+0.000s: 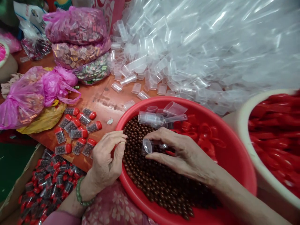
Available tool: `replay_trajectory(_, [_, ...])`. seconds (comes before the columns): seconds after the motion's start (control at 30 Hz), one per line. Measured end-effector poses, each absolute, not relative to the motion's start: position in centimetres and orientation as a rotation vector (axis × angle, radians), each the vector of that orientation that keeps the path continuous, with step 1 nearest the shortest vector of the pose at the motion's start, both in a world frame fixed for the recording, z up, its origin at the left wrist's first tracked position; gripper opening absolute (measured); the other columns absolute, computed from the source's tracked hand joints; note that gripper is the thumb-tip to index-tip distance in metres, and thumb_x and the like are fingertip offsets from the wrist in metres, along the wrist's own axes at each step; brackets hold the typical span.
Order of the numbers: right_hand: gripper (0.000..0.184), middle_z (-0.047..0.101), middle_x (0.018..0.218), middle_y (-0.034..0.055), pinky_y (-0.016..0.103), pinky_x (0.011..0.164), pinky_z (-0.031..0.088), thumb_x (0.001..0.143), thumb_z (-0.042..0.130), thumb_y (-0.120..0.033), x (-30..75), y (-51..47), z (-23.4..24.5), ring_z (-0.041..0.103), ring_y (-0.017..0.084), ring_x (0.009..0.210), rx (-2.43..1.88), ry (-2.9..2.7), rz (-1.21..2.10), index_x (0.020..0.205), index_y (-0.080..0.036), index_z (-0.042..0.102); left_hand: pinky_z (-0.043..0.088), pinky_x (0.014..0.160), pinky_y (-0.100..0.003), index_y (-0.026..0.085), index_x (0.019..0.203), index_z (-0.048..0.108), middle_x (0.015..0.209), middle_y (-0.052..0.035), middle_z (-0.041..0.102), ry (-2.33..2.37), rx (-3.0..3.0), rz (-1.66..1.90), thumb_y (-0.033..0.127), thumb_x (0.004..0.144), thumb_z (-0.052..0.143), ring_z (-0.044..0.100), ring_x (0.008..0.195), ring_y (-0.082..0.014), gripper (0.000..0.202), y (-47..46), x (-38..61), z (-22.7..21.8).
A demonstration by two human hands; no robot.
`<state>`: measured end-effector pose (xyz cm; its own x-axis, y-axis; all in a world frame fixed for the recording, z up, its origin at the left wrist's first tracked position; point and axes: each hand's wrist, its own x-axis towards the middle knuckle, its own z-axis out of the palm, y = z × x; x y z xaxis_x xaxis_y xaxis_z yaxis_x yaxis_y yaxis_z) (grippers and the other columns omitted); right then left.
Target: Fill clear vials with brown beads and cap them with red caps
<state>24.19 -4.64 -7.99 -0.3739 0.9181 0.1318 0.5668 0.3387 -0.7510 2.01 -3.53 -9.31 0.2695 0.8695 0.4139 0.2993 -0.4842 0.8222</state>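
My right hand (178,150) grips a small clear plastic container (147,146) between thumb and fingers, its round opening facing left. It is held over shiny brown balls (150,190) in a red basin (241,168). At the basin's left rim is my left hand (110,151), its fingers curled and thumb pressed in; whatever they may hold is hidden. Loose clear containers (152,118) and red plastic caps (203,137) lie in the basin behind my right hand. Left of my left hand, several red-capped containers filled with dark balls (78,133) rest on the table.
A large heap of clear containers (161,62) covers the back right. Pink bags (75,28) of small packets stand at the back left. A cream tub (242,125) of red pieces is at the right. Filled containers (51,184) fill a cardboard box at the lower left.
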Motion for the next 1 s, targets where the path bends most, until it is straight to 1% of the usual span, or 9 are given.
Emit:
replay_trajectory(0.1, [0.022, 0.063, 0.076, 0.0015, 0.024, 0.06, 0.051, 0.088, 0.063, -0.036, 24.5, -6.3, -8.3, 0.06, 0.013, 0.066, -1.44, -1.935, 0.998, 0.102, -0.018, 0.06, 0.052, 0.09, -0.033, 0.015, 0.094, 0.063, 0.097, -0.0089, 0.072, 1.028, 2.012, 1.176, 0.009, 0.088, 0.053, 0.067, 0.099, -0.0175, 0.013, -3.4, 2.7, -9.9])
replay_trajectory(0.17, [0.025, 0.063, 0.072, -0.0007, 0.023, 0.055, 0.049, 0.087, 0.063, -0.032, 24.5, -7.4, -9.0, 0.059, 0.012, 0.06, -1.517, -1.934, 1.018, 0.107, -0.018, 0.058, 0.05, 0.089, -0.035, 0.015, 0.093, 0.062, 0.095, -0.0079, 0.073, 1.039, 2.152, 1.151, 0.01, 0.088, 0.054, 0.067, 0.098, -0.0188, 0.011, -3.2, 3.3, -10.3])
replay_trajectory(0.3, [0.019, 0.068, 0.082, 0.0037, 0.025, 0.06, 0.05, 0.087, 0.06, -0.024, 23.5, -9.3, -11.0, 0.066, 0.015, 0.068, -1.642, -2.171, 0.87, 0.105, -0.018, 0.057, 0.045, 0.087, -0.037, 0.015, 0.091, 0.062, 0.092, -0.006, 0.074, 1.069, 2.413, 1.029, 0.012, 0.088, 0.055, 0.068, 0.097, -0.021, 0.008, -3.0, 3.9, -10.8])
replay_trajectory(0.43, [0.011, 0.067, 0.087, 0.007, 0.027, 0.062, 0.045, 0.09, 0.051, -0.019, 22.3, -10.2, -11.9, 0.066, 0.018, 0.071, -1.851, -2.476, 0.85, 0.098, -0.018, 0.059, 0.044, 0.087, -0.036, 0.015, 0.09, 0.062, 0.091, -0.0047, 0.074, 1.06, 2.452, 0.994, 0.012, 0.089, 0.055, 0.067, 0.097, -0.0199, 0.008, -2.9, 3.9, -10.8])
replay_trajectory(0.53, [0.009, 0.066, 0.081, 0.0074, 0.027, 0.06, 0.04, 0.087, 0.053, -0.022, 22.2, -10.0, -11.7, 0.065, 0.02, 0.07, -1.968, -2.538, 1.0, 0.09, -0.018, 0.061, 0.042, 0.088, -0.037, 0.015, 0.091, 0.062, 0.092, -0.0042, 0.074, 1.062, 2.486, 0.936, 0.013, 0.09, 0.054, 0.066, 0.098, -0.0209, 0.008, -2.9, 3.8, -10.7])
replay_trajectory(0.7, [0.016, 0.07, 0.077, 0.0094, 0.03, 0.063, 0.04, 0.077, 0.057, -0.019, 23.1, -8.3, -11.0, 0.066, 0.025, 0.075, -1.996, -2.431, 1.36, 0.09, -0.018, 0.066, 0.04, 0.09, -0.04, 0.014, 0.092, 0.061, 0.093, -0.0043, 0.072, 0.905, 2.59, 0.661, 0.02, 0.092, 0.054, 0.063, 0.097, -0.0223, 0.009, -3.6, 4.0, -9.8])
replay_trajectory(0.8, [0.014, 0.07, 0.078, 0.0046, 0.028, 0.064, 0.042, 0.071, 0.061, -0.021, 23.6, -6.9, -10.9, 0.065, 0.021, 0.075, -1.956, -2.25, 1.675, 0.082, -0.02, 0.067, 0.042, 0.085, -0.039, 0.015, 0.094, 0.059, 0.096, -0.0052, 0.068, 0.629, 2.639, 0.346, 0.029, 0.093, 0.054, 0.06, 0.095, -0.0231, 0.015, -4.6, 4.2, -9.1])
replay_trajectory(0.9, [0.011, 0.067, 0.074, 0.0002, 0.025, 0.061, 0.042, 0.065, 0.062, -0.021, 24.0, -6.0, -11.3, 0.06, 0.016, 0.069, -1.896, -1.973, 1.98, 0.074, -0.019, 0.065, 0.044, 0.077, -0.039, 0.016, 0.097, 0.056, 0.094, -0.0048, 0.064, 0.477, 2.67, 0.157, 0.038, 0.091, 0.056, 0.057, 0.087, -0.023, 0.022, -5.5, 4.6, -8.7])
replay_trajectory(1.0, [0.007, 0.059, 0.062, -0.0026, 0.022, 0.051, 0.038, 0.062, 0.059, -0.023, 24.2, -5.9, -11.9, 0.051, 0.01, 0.054, -1.832, -1.657, 2.2, 0.067, -0.017, 0.059, 0.045, 0.073, -0.038, 0.016, 0.101, 0.054, 0.091, -0.0046, 0.061, 0.446, 2.732, 0.109, 0.036, 0.091, 0.056, 0.056, 0.081, -0.0224, 0.022, -5.8, 5.2, -8.6])
